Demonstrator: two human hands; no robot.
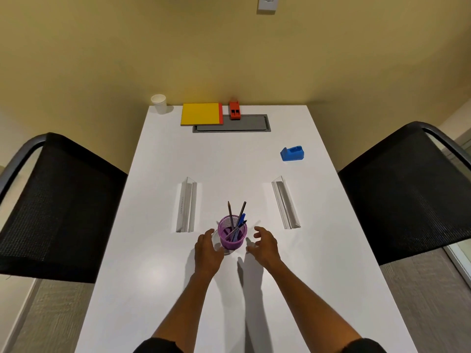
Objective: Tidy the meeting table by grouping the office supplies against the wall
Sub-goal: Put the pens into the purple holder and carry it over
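Note:
A purple mesh pen cup [232, 236] with several pens and pencils stands on the white table [229, 169] near me. My left hand [207, 248] is right beside its left side; whether it touches is unclear. My right hand [265, 244] hovers a little to its right, fingers spread and relaxed, apart from the cup. Against the wall at the far end lie a yellow notepad [200, 113], a red stapler [234, 110] and a white paper cup [158, 103]. A blue tape dispenser [292, 153] sits at the right.
Two clear acrylic name-plate holders [187, 205] [285, 202] lie left and right of the middle. A grey cable hatch [244, 124] is set into the far end. Black mesh chairs [51, 207] [413, 192] flank both sides.

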